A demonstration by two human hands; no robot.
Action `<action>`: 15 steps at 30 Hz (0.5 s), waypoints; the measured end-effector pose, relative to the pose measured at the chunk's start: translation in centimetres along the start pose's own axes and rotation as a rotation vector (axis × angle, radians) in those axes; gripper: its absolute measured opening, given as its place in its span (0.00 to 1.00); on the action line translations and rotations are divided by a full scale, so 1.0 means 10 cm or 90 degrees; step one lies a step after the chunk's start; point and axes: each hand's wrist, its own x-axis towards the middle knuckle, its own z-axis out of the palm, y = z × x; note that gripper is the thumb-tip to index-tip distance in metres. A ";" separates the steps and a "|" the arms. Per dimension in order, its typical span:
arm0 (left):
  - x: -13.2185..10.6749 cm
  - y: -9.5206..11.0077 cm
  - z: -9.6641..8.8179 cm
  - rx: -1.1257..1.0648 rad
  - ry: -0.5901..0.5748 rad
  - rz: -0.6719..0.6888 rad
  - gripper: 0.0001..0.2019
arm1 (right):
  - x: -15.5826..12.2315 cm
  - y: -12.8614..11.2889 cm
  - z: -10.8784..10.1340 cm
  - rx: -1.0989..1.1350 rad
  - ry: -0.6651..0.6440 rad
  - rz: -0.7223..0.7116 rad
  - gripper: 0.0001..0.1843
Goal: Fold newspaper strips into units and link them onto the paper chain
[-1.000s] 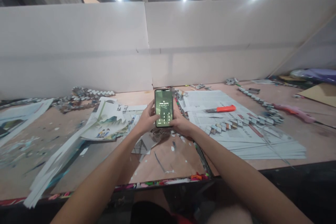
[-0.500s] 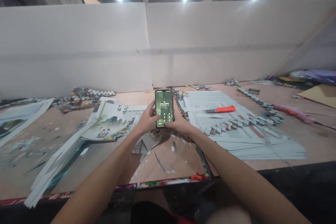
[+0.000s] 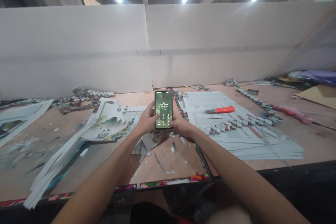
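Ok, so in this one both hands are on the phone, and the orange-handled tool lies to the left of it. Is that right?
Not quite: the head view shows the orange-handled tool to the right of the phone, on the printed sheets. The left hand and right hand are both on the phone.

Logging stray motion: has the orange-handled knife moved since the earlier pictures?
No: against the newspaper beneath it, the knife shows no visible shift.
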 end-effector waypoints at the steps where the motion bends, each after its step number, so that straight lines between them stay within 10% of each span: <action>1: 0.00 0.00 0.00 0.003 0.003 -0.003 0.38 | 0.00 0.00 0.00 0.013 0.002 0.005 0.35; 15: -0.02 0.00 -0.02 0.026 -0.066 0.034 0.41 | -0.03 0.02 -0.01 -0.080 0.047 -0.034 0.35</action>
